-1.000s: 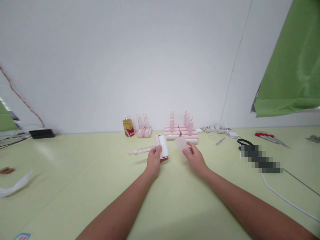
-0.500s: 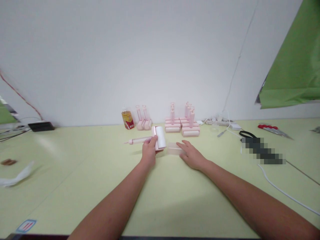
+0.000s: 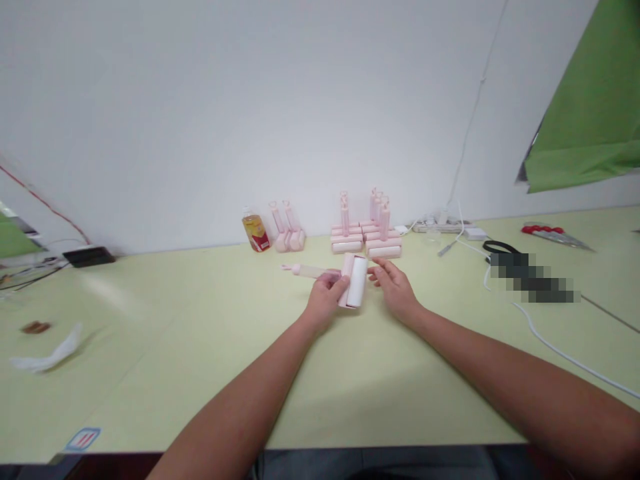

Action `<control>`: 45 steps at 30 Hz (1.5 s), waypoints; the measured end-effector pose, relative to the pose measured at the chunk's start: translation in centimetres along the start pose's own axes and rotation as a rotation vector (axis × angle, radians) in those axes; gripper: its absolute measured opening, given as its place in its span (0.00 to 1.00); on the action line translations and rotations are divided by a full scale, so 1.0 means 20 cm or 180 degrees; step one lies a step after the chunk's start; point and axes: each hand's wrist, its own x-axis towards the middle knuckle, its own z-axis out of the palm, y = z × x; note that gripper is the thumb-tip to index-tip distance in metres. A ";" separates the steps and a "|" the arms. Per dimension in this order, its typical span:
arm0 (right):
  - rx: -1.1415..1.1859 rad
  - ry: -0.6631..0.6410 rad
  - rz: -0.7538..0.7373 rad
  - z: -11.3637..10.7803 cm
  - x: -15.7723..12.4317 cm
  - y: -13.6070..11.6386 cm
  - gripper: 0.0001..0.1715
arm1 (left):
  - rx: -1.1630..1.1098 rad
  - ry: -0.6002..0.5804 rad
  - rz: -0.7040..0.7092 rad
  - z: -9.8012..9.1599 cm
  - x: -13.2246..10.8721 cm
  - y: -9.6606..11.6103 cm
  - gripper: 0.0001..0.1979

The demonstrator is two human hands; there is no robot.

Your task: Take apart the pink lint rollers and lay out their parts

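My left hand point(image 3: 326, 297) is closed around a pale pink lint roller point(image 3: 357, 283), near where the handle meets the head. The roller's white sheet faces up toward me, and its handle point(image 3: 310, 271) points left. Just right of the roller head is my right hand point(image 3: 396, 287), its fingers apart and slightly bent. Those fingertips are close to the roller's edge; I cannot tell whether they touch it. No clear plastic piece can be made out around the hands.
Several pink lint rollers point(image 3: 383, 248) stand by the wall behind my hands, with two more point(image 3: 289, 237) farther left. Beside those is a yellow liquid bottle point(image 3: 257, 231). On the right lie a white cable point(image 3: 565, 360), a black strap point(image 3: 500, 248) and a red-handled tool point(image 3: 550, 232).
My left hand has carried the lint roller rightward to my right hand. The clear plastic piece that was under my right fingers is no longer distinguishable. My right hand has lifted slightly.
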 end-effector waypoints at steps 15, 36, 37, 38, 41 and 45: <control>0.0323 0.0421 0.0911 -0.18 -0.04 -0.14 0.23 | -0.0489 -0.0333 -0.0207 -0.01 -0.02 0.07 0.25; -0.0014 -0.1501 0.0548 -0.04 -0.17 -0.15 0.25 | 0.0529 -0.1188 -0.0066 -0.03 -0.02 0.08 0.18; 0.0025 -0.1464 0.0547 -0.04 -0.17 -0.15 0.25 | 0.0504 -0.1169 -0.0171 -0.03 -0.02 0.07 0.18; 0.0052 -0.1424 0.0554 -0.04 -0.17 -0.14 0.25 | 0.0480 -0.1173 -0.0289 -0.03 -0.02 0.06 0.18; -0.0058 -0.1221 0.0640 -0.04 -0.17 -0.12 0.24 | 0.0433 -0.1249 -0.0687 -0.05 -0.01 0.05 0.18; -0.0424 -0.0776 0.0647 -0.06 -0.15 -0.09 0.20 | 0.0430 -0.1345 -0.1126 -0.06 0.00 0.04 0.17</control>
